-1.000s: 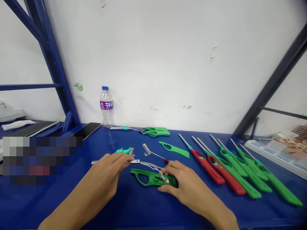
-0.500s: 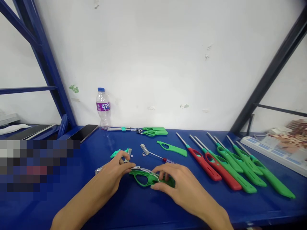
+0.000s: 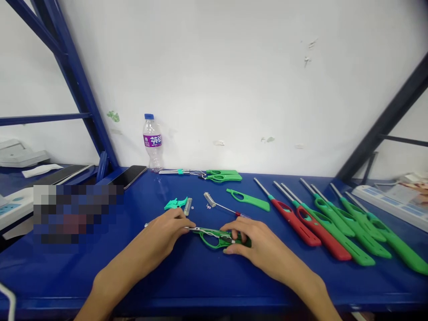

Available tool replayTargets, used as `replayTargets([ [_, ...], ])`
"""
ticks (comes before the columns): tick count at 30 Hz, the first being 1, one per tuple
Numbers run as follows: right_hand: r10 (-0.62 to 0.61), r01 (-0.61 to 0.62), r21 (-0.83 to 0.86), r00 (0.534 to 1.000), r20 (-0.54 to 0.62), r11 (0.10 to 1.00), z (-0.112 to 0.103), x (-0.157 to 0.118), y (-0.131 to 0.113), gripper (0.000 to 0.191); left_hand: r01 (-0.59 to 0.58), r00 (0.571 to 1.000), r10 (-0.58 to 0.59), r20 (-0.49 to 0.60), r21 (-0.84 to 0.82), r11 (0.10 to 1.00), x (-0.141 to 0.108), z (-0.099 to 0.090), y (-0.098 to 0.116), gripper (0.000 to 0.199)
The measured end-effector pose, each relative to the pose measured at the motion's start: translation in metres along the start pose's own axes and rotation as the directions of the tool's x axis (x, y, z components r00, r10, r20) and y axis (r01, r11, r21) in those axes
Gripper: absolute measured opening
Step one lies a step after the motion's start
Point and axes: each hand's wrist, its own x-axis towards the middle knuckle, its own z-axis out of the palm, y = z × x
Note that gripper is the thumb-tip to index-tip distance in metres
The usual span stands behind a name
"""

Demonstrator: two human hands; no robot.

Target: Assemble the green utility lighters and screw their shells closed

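My left hand (image 3: 167,229) pinches a thin metal tube (image 3: 193,228) that runs along the top of an opened green lighter shell (image 3: 210,243). Around the right part of that shell my right hand (image 3: 256,238) is closed, and its fingertips are by a small dark part and thin wires. The far end of the shell is hidden by my right hand. Just beyond my left hand lie turquoise plastic pieces (image 3: 175,203) and a small clear part (image 3: 188,207). A screwdriver (image 3: 239,214) and another clear part (image 3: 209,199) lie behind the shell.
Several red and green long lighters (image 3: 294,220) lie at the right. A loose green half shell (image 3: 250,199) is behind my right hand. Along the wall are a bottle (image 3: 154,151), metal tubes with green shells (image 3: 222,176) and a phone (image 3: 129,176). A power strip (image 3: 397,207) lies far right.
The view has shifted, so the table items appear farther right and higher. The tube now lies along the shell's upper edge, and a dark part shows by my right fingertips.
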Motion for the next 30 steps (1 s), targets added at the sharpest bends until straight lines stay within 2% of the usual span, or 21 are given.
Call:
replayTargets([
  [9,0.031,-0.031,0.039,1.000,0.002,0.999,0.001,0.001,0.002,0.027,-0.040,0.998,0.038,-0.045,-0.050,0.998,-0.002,0.005,-0.003,0.034],
  [14,0.027,-0.027,0.011,0.999,-0.027,1.000,-0.002,-0.004,0.001,0.014,-0.010,1.000,0.009,-0.021,-0.067,0.998,-0.003,0.003,0.007,0.034],
  [18,0.016,-0.015,0.013,0.999,-0.043,1.000,-0.003,-0.006,0.004,0.013,-0.002,1.000,0.003,0.012,-0.087,0.996,-0.002,0.000,0.013,0.032],
  [22,0.020,-0.017,0.058,0.998,-0.052,0.998,-0.002,-0.005,0.007,0.008,-0.014,1.000,0.013,-0.009,-0.084,0.996,-0.005,-0.001,0.015,0.029],
  [26,0.020,-0.018,0.040,0.998,-0.060,0.999,0.001,-0.006,0.008,0.011,-0.005,1.000,0.004,-0.018,-0.068,0.998,-0.008,-0.004,0.018,0.028],
  [28,0.002,-0.001,0.015,0.996,-0.088,1.000,0.003,-0.008,0.008,0.010,0.001,1.000,-0.002,-0.022,-0.055,0.999,-0.009,-0.005,0.020,0.029],
  [30,-0.047,0.043,-0.027,0.984,-0.169,0.999,0.005,-0.010,0.010,0.010,0.004,1.000,-0.004,-0.010,-0.059,0.998,-0.009,-0.005,0.021,0.032],
])
